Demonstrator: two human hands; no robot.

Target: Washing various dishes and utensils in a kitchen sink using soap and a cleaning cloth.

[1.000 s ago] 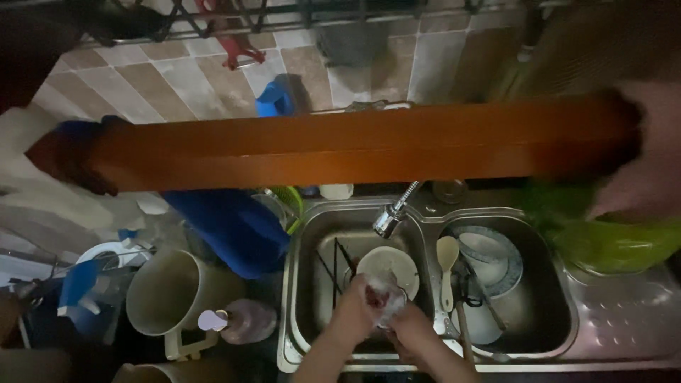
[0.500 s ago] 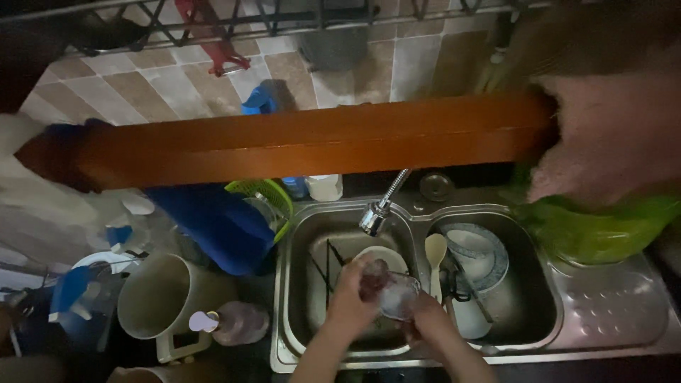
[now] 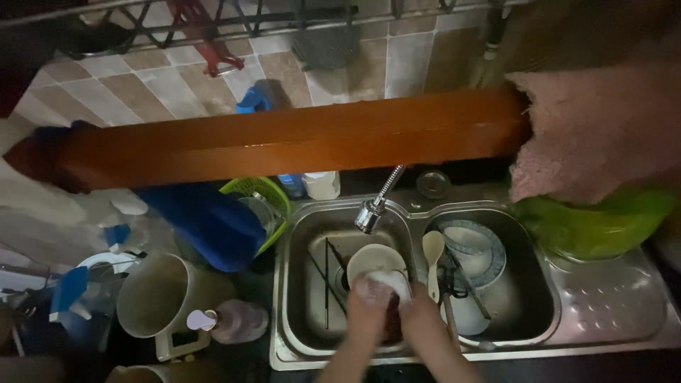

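Head view
Left hand (image 3: 369,312): fingers closed around a clear glass (image 3: 383,287), in the left bowl of the sink (image 3: 298,284).
Right hand (image 3: 418,315): touches the glass; blurry, cannot tell its fingers.
Near: white bowl (image 3: 369,259) under the tap (image 3: 370,214).
Right bowl: plates (image 3: 472,248), spoon (image 3: 433,248).

Only the two forearms and hands of the person are in view, at the bottom edge of the picture. The left hand (image 3: 367,306) and the right hand (image 3: 420,312) are both bare — no glove, no ring and no watch can be seen. The forearms are also uncovered as far as the frame shows; no sleeve reaches them. The hands look blurred — small details cannot be told.
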